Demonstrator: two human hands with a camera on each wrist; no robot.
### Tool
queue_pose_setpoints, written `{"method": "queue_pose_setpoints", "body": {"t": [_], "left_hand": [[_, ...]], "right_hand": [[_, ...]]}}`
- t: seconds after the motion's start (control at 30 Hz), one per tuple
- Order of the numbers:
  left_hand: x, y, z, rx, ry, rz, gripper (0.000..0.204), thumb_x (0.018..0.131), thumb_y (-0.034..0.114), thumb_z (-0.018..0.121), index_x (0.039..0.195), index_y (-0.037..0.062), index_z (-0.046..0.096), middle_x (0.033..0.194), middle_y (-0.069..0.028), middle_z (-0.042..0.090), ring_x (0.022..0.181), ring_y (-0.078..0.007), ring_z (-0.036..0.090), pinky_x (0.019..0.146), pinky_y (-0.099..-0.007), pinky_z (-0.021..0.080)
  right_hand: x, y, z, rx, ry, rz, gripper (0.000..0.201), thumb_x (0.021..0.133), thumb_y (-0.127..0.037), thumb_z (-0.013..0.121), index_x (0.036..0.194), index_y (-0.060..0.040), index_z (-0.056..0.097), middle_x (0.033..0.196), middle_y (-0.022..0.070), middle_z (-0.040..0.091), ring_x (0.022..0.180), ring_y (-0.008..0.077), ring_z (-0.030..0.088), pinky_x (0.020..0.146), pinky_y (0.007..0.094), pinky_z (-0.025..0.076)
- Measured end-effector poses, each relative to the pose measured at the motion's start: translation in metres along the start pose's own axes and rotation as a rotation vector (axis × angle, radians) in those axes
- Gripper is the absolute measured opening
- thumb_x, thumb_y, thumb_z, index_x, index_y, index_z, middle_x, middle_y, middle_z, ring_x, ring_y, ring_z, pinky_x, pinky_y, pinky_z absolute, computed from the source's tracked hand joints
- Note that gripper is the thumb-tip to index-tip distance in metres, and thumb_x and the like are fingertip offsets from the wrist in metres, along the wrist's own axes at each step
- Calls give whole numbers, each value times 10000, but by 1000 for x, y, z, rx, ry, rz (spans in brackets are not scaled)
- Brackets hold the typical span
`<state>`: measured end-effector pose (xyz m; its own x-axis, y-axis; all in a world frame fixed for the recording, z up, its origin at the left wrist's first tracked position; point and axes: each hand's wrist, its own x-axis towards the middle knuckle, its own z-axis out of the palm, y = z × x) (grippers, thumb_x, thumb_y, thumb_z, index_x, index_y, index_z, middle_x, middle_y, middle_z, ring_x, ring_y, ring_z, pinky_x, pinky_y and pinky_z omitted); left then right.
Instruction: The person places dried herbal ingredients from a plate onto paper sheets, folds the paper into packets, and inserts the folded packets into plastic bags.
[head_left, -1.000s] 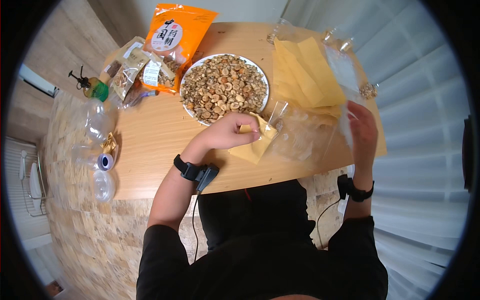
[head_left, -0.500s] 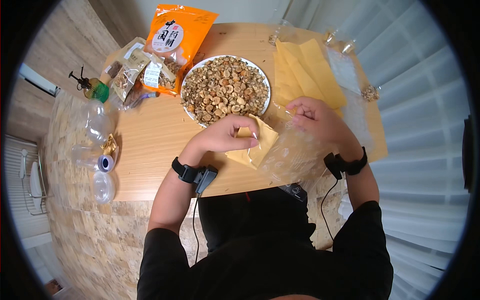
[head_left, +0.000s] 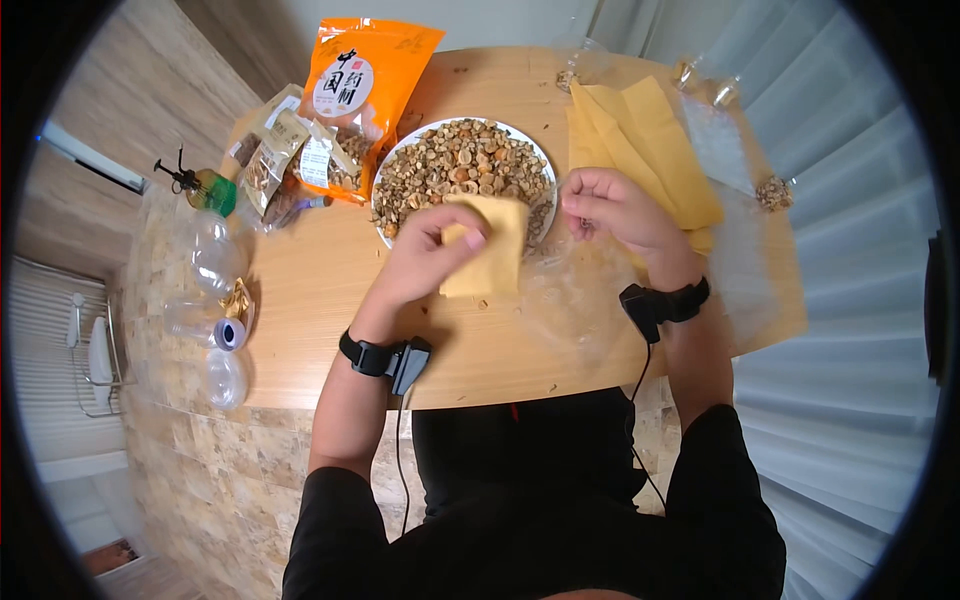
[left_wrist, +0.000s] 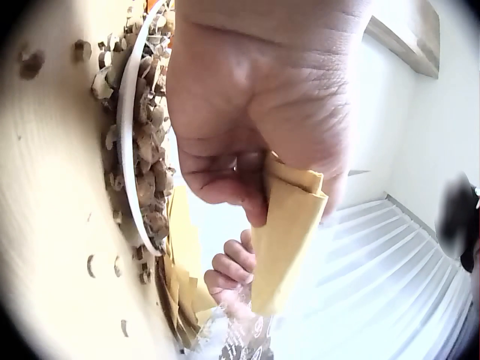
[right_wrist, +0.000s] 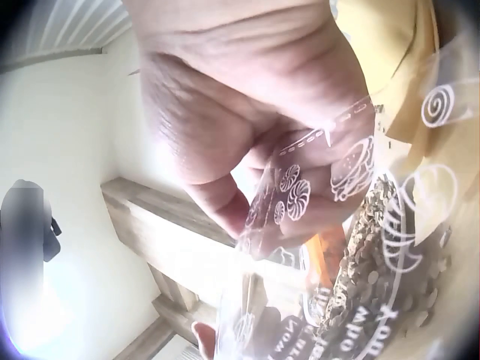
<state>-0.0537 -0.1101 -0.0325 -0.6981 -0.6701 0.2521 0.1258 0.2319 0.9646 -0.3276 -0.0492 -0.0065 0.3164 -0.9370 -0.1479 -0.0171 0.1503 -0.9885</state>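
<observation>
My left hand (head_left: 425, 252) pinches a folded square of yellow paper (head_left: 495, 255) between thumb and fingers, over the near edge of the plate of dried slices. In the left wrist view, the folded paper (left_wrist: 285, 247) shows its layered edge at the fingertips. My right hand (head_left: 618, 212) is to the right of it, thumb and fingers pinching a thin clear plastic bag (head_left: 575, 300) that hangs below. White pastry drawings and lettering cover the bag (right_wrist: 296, 191) in the right wrist view. The white plate (head_left: 377, 200) is heaped with brown and tan dried pieces.
Yellow sheets (head_left: 650, 140) lie at the back right, beside flat clear bags (head_left: 718, 145). An orange pouch (head_left: 395, 75) and smaller packets (head_left: 270, 160) stand at the back left. Clear plastic containers (head_left: 218, 250) and a green spray bottle (head_left: 215, 190) line the left edge.
My right hand has come in from the far right and now holds the plastic bag near the plate. My left hand has raised and turned the folded yellow paper, moving it slightly left.
</observation>
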Motion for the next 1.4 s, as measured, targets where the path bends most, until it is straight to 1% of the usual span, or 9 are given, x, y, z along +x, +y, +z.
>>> {"method": "queue_pose_setpoints", "body": {"t": [0.17,0.3,0.43,0.5,0.6,0.97,1.1,1.23,1.4], "left_hand": [[2,-3,-27,-183,650,127,130,937,36,506,1031,39,594,969,23,588,787,-27,469,724,-178,386],[12,58,-3,-296,783,383,299,905,13,531,1197,33,474,1179,-68,510,1046,-158,533,919,-295,444],[8,78,-7,-197,420,208,354,886,44,582,1218,47,458,1132,-67,546,1023,-193,552,887,-326,456],[19,85,-10,-23,-272,75,326,874,97,624,1171,46,500,1068,-65,590,970,-187,574,834,-323,462],[44,95,15,255,-449,55,246,864,125,646,1071,33,548,955,-74,617,895,-170,592,761,-305,464],[59,85,31,210,-35,-191,205,905,114,600,1057,9,509,806,-25,547,692,-70,511,608,-236,439],[58,82,29,204,187,44,189,917,103,582,1067,18,503,779,15,543,677,-32,496,571,-185,403],[52,87,22,203,-161,-109,165,914,116,587,1016,7,518,777,19,542,670,-26,492,564,-179,390],[63,65,30,141,-44,-97,157,918,151,573,999,28,519,730,12,498,646,-30,469,530,-194,383]], "right_hand": [[12,20,6,207,252,-18,117,962,-177,511,954,-75,567,860,62,665,692,121,614,617,248,489],[13,30,11,464,308,-127,204,976,-222,500,1031,-31,546,979,156,675,866,207,682,631,304,560],[10,32,21,538,318,-92,214,983,-197,475,1029,-6,559,960,155,675,834,213,684,644,318,573],[10,32,25,542,294,-137,216,983,-183,465,992,6,569,947,153,675,828,218,683,658,327,578],[9,33,27,624,237,-163,213,978,-171,467,967,12,577,941,149,673,843,218,683,683,325,578],[17,47,31,717,318,-288,202,966,-193,518,954,-1,578,802,45,611,773,154,639,677,292,548],[15,39,34,772,460,-249,182,962,-173,520,956,0,578,852,78,630,804,202,645,662,343,544],[19,48,28,717,446,-370,172,958,-155,515,951,2,587,867,89,649,789,167,646,679,308,537],[19,55,30,746,498,-345,175,953,-165,521,940,-12,605,850,61,653,742,120,633,680,253,510]]}}
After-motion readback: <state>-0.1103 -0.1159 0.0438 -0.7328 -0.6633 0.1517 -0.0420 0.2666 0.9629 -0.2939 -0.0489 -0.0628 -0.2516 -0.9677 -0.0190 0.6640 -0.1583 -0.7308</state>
